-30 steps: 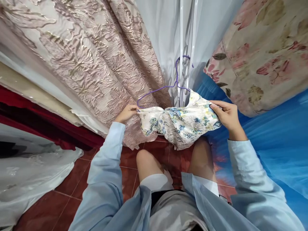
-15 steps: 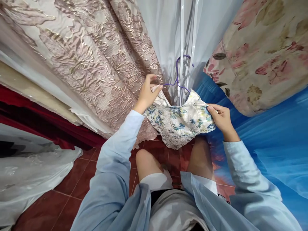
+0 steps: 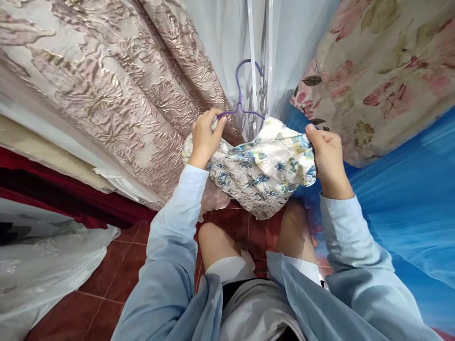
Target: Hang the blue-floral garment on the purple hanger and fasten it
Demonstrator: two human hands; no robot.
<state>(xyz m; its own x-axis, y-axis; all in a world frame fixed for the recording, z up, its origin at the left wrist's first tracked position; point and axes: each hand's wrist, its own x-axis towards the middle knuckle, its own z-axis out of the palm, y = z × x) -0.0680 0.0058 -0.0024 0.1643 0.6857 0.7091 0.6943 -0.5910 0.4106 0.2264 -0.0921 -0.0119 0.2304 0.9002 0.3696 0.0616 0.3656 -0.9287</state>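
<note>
A white short-sleeved garment with blue and yellow flowers hangs in front of me on a purple hanger. Its length is foreshortened, so I cannot tell whether it is a dress or a top. My left hand is closed on the left shoulder, with thumb and fingers at the end of the hanger's arm. At the other side, my right hand pinches the edge of the right sleeve, thumb on top. Between the hands the cloth is spread, and the hanger's right arm runs into the neckline.
A pink-gold brocade cloth hangs at left, beside dark red fabric. White straps dangle behind the hanger. To the right are a floral cloth and blue tulle. Red floor tiles lie below.
The garment and hanger have shifted left and look higher and nearer. My left hand has closed in on the shoulder by the hanger's end; my right hand has risen with the sleeve.
</note>
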